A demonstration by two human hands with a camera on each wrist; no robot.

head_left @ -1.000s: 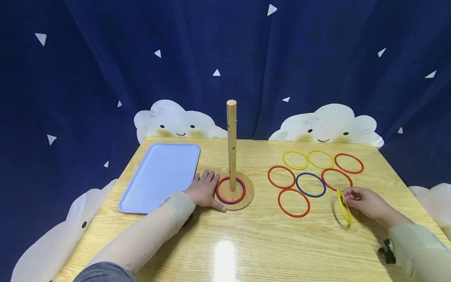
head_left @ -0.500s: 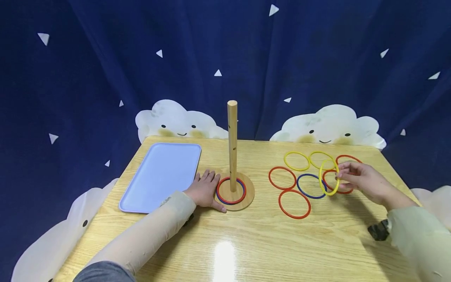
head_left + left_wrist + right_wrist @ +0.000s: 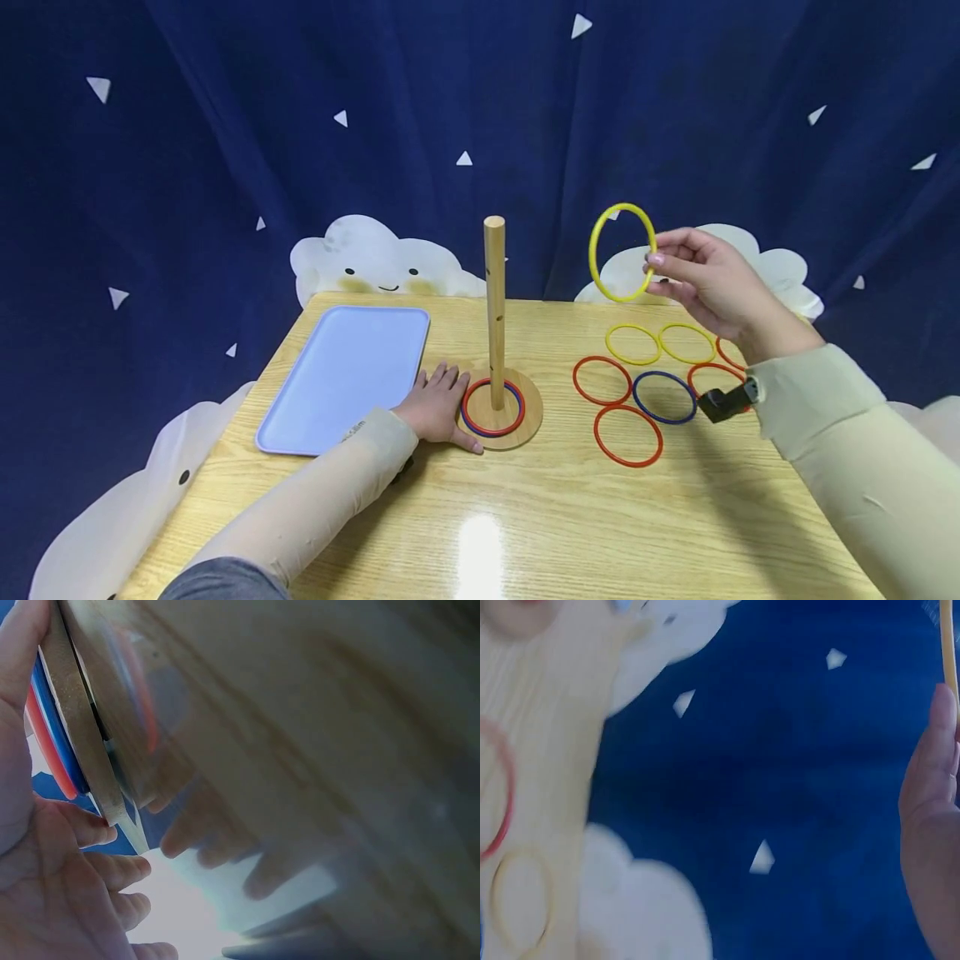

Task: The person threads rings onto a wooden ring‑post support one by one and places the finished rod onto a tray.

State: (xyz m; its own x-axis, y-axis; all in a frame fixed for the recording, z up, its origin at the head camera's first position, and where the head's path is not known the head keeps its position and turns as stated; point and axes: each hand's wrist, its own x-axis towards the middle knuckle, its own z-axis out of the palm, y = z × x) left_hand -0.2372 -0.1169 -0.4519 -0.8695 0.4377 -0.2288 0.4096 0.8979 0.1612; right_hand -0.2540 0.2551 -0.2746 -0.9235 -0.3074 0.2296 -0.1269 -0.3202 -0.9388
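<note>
In the pinch of the right hand point(image 3: 708, 279) stands one thin yellow ring point(image 3: 623, 206), upright, clear of the pale wood-grain table point(image 3: 570, 525). Below this grip lie red, yellow and blue rings point(image 3: 667, 422); left of it, a round wooden base point(image 3: 532, 408) with upright wooden post point(image 3: 496, 312), red-and-blue ring pair point(image 3: 464, 408) encircling, left hand point(image 3: 431, 414), fingers extended, at the base's edge.

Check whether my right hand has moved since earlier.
Yes: your right hand has moved up and left, closer to the standing wooden peg, carrying a yellow ring.
</note>
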